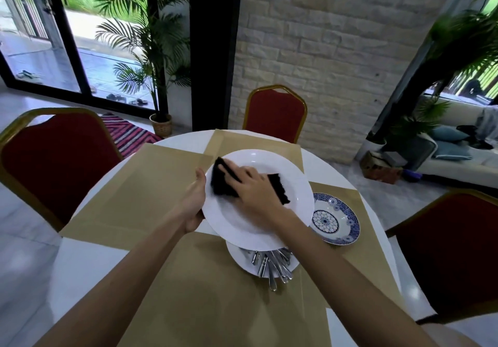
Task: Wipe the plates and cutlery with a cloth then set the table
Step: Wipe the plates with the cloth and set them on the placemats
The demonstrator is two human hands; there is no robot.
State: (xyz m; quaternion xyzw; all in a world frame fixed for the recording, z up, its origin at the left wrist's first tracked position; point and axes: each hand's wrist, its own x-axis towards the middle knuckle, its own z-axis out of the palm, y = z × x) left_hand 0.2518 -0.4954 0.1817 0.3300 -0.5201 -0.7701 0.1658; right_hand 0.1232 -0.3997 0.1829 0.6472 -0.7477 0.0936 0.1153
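Observation:
A large white plate [269, 163] is lifted above the round table, tilted toward me. My left hand [194, 201] grips its left rim, thumb on top. My right hand [252, 186] lies flat on a black cloth [222, 182] and presses it onto the plate's inner surface. Below the lifted plate sits another white plate [242, 261] holding several pieces of silver cutlery [272, 266]. A blue patterned plate [335, 218] rests on the table to the right.
Tan placemats [140, 185] cover the white round table [89, 266]. Three red chairs with gold frames stand around it: left [54, 163], far [275, 113] and right [452, 252]. Potted palms, a glass door and a stone wall lie beyond.

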